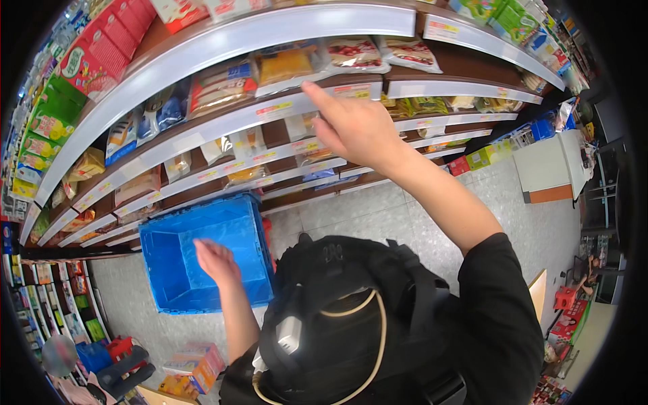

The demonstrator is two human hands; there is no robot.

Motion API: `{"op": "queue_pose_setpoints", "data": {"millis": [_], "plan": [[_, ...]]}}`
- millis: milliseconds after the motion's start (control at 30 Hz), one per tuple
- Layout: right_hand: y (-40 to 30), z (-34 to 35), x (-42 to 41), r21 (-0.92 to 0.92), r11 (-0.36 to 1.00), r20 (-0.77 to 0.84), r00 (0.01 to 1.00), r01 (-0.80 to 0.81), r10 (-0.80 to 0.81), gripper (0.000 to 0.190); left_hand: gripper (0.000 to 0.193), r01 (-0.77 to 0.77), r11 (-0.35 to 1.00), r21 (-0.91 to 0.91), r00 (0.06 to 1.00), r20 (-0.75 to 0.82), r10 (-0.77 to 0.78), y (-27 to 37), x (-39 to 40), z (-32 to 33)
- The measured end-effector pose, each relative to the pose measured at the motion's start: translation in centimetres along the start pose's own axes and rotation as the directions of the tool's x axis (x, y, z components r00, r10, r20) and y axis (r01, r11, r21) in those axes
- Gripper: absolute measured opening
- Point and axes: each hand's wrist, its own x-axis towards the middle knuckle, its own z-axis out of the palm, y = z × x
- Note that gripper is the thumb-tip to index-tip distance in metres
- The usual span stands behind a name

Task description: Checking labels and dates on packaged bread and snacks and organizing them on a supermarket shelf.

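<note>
My right hand (354, 124) reaches up to the shelf edge with its index finger extended, holding nothing. Its fingertip lies in front of a clear-wrapped yellow bread or cake (286, 66) on the shelf. Beside that pack are a red-and-white bread package (223, 86) on the left and a white pack with red pictures (354, 53) on the right. My left hand (216, 258), slightly blurred and empty, hovers above a blue plastic crate (167, 263). The crate is open at the top and its visible inside holds nothing.
Shelf boards with price-tag strips (276, 109) curve around in front of me. Red drink cartons (96, 55) stand on the upper left shelf. A black backpack (344, 304) with a cable is at my chest. Behind left are a carton (197, 364) and a person (91, 390).
</note>
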Motion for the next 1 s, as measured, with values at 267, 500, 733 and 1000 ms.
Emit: {"op": "queue_pose_setpoints", "data": {"millis": [267,500,733,1000], "plan": [[-4.0,3.4,4.6,-0.025,0.998,0.017,0.998,0.061,-0.061,0.029,0.050,-0.112,0.981,0.158,0.954,0.292,0.062,11.1,8.9,11.9],[-8.8,9.3,11.6,-0.067,0.928,-0.124,0.920,0.367,-0.373,0.024,0.060,-0.114,0.950,0.291,0.958,0.285,0.028,14.4,11.2,14.7],[-9.3,12.7,14.6,-0.201,0.911,0.017,0.931,0.361,-0.366,0.014,0.073,0.106,0.987,0.119,0.914,0.380,-0.144,13.5,10.8,14.0],[-10.1,12.5,15.5,-0.178,0.942,-0.236,0.917,0.284,-0.321,0.012,0.076,0.499,0.838,-0.222,0.692,0.684,-0.231,10.5,9.4,13.8]]}}
